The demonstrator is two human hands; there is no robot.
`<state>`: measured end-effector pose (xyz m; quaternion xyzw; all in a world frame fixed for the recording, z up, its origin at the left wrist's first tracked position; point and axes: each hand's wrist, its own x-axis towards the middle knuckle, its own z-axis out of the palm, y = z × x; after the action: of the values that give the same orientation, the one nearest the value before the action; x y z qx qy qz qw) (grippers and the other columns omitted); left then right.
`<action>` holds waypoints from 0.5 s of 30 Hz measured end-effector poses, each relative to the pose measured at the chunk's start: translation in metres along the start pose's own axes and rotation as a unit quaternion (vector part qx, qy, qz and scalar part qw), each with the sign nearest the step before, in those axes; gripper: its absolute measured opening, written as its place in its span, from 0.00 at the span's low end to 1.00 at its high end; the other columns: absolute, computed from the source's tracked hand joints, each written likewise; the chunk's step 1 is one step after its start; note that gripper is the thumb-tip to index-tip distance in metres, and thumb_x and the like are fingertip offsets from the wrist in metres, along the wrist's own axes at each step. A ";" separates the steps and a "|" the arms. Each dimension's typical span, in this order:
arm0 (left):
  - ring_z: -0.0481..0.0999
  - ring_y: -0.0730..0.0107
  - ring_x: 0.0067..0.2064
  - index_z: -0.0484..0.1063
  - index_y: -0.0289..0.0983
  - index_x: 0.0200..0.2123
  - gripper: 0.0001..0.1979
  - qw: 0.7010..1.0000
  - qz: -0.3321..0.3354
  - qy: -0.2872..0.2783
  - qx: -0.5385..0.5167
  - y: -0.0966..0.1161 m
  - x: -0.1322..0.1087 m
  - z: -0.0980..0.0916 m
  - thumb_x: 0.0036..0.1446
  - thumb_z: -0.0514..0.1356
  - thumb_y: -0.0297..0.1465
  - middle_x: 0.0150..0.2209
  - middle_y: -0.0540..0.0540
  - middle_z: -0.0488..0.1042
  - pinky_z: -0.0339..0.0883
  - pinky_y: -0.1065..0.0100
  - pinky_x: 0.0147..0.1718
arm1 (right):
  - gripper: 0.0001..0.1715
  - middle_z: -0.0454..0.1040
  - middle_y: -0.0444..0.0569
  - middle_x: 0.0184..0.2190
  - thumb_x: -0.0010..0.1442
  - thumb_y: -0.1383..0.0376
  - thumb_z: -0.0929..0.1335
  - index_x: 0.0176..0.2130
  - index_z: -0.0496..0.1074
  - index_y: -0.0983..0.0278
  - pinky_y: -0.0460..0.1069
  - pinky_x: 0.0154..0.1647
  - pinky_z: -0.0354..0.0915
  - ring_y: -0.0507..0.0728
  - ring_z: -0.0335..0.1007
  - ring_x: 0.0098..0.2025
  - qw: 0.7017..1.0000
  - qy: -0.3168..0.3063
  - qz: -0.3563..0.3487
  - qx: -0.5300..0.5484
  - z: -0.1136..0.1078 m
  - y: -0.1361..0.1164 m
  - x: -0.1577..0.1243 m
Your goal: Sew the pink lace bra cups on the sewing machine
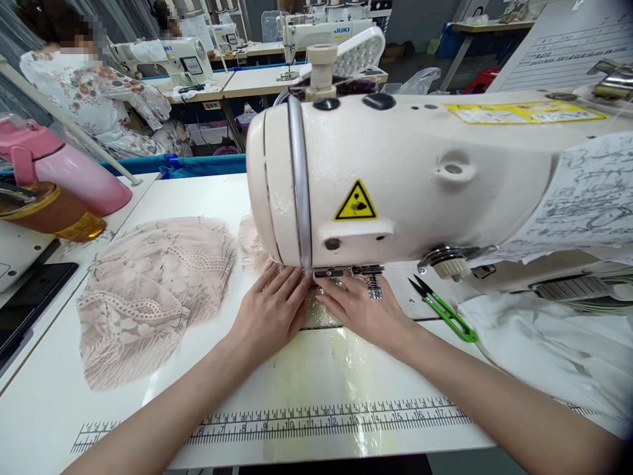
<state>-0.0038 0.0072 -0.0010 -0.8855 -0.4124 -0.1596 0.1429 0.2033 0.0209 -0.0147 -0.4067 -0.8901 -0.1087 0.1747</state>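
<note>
A cream sewing machine (420,178) fills the middle of the view, its head hanging over the white table (306,376). My left hand (270,310) lies flat on the table just under the machine head, fingers stretched towards the needle area. My right hand (359,307) lies flat beside it, fingers pointing left, almost touching the left fingertips. Between the fingertips shows a little pale lace (254,247), mostly hidden by the machine head. The presser foot (373,284) stands just behind my right hand.
A pile of pink lace pieces (153,290) lies to the left. Green thread snips (445,310) rest at the right, next to white cloth (544,349). A pink bottle (74,171) and a black phone (30,297) sit far left. A person in a flowered top (99,92) works behind.
</note>
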 end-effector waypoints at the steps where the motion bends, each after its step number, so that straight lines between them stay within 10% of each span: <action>1: 0.75 0.55 0.54 0.71 0.33 0.54 0.18 1.000 -0.004 -0.004 -0.004 0.000 0.000 0.000 0.64 0.53 0.30 0.52 0.39 0.75 0.64 0.51 0.57 | 0.20 0.75 0.47 0.52 0.68 0.58 0.61 0.56 0.69 0.57 0.56 0.50 0.64 0.58 0.73 0.44 1.000 0.000 0.002 0.002 0.001 0.000 0.000; 7: 0.73 0.53 0.55 0.70 0.33 0.54 0.18 0.999 -0.032 -0.011 -0.035 0.000 0.000 0.003 0.64 0.52 0.31 0.51 0.38 0.76 0.64 0.48 0.57 | 0.20 0.78 0.51 0.44 0.68 0.58 0.58 0.55 0.69 0.56 0.54 0.33 0.66 0.62 0.73 0.43 0.999 -0.037 0.026 0.028 -0.006 0.007 0.001; 15: 0.72 0.51 0.53 0.71 0.33 0.52 0.19 0.996 -0.071 -0.056 0.003 -0.002 0.001 0.000 0.66 0.51 0.38 0.48 0.37 0.75 0.65 0.50 0.53 | 0.20 0.78 0.53 0.41 0.66 0.57 0.61 0.55 0.69 0.56 0.57 0.41 0.65 0.63 0.73 0.42 0.992 -0.016 0.039 0.121 -0.011 0.014 0.003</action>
<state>-0.0044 0.0089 -0.0002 -0.8611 -0.4819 -0.1183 0.1107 0.2143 0.0283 -0.0024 -0.4190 -0.8827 0.0133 0.2121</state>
